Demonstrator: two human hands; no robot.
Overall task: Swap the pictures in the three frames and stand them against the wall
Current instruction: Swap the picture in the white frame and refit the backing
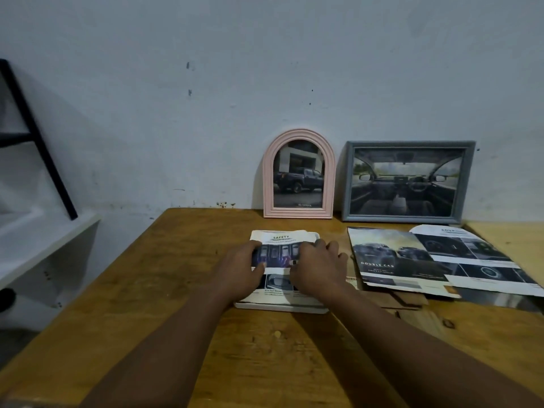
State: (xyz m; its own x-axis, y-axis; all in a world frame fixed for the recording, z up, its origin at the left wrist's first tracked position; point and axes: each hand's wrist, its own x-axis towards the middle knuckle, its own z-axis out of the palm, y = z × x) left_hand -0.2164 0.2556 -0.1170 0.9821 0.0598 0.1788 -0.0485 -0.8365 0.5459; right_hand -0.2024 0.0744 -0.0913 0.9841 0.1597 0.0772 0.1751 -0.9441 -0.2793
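Note:
A pink arched frame (298,173) with a truck picture leans upright against the wall. Beside it on the right leans a grey rectangular frame (407,181) showing a car interior. A white frame (282,308) lies flat on the wooden table, with a "SAFETY" picture sheet (284,238) on top of it. My left hand (240,267) and my right hand (316,265) both rest on that sheet with fingers bent, pressing it down onto the frame. Whether the fingers pinch the paper is hidden.
Loose brochure pages (397,259) and another printed sheet (477,257) lie on the table (164,275) to the right. A white shelf (44,234) with a black bar stands at the left. The wall (206,83) runs behind the table.

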